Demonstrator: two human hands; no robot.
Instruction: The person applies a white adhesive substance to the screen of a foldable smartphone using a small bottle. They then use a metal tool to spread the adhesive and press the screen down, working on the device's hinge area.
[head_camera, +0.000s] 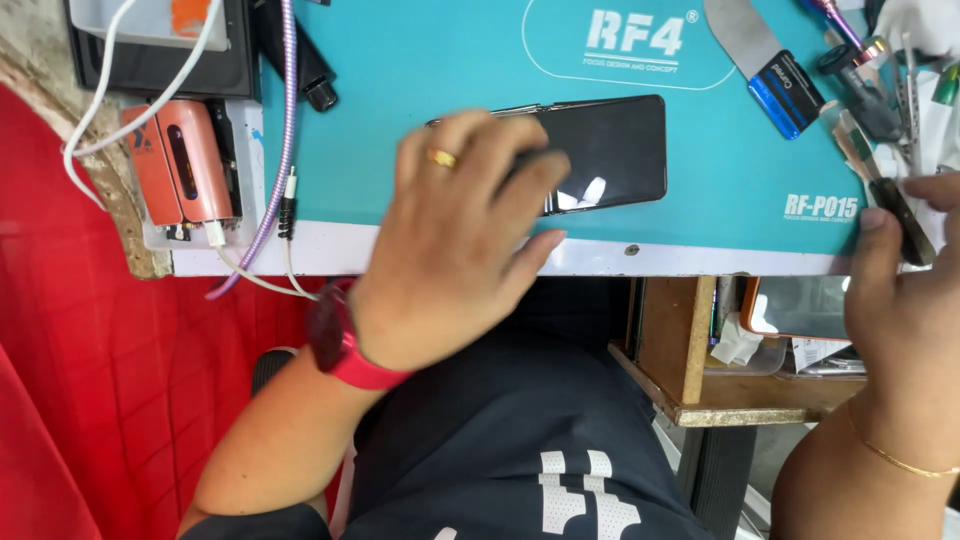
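A black smartphone (610, 150) lies screen up on a teal work mat (440, 70). My left hand (450, 240), with a gold ring and a red watch at the wrist, rests its fingers on the phone's left end and covers that part. My right hand (905, 290), with a thin gold bracelet, is at the mat's right edge, its thumb and fingers closed on a thin dark-handled tool (895, 205) that points away from me.
A flat metal blade with a blue handle (770, 65) and several screwdrivers (860, 70) lie at the mat's far right. At the left sit an orange device (180, 160), white cables (110, 100) and a purple braided cable (285, 130). A wooden shelf (700, 350) lies below the table edge.
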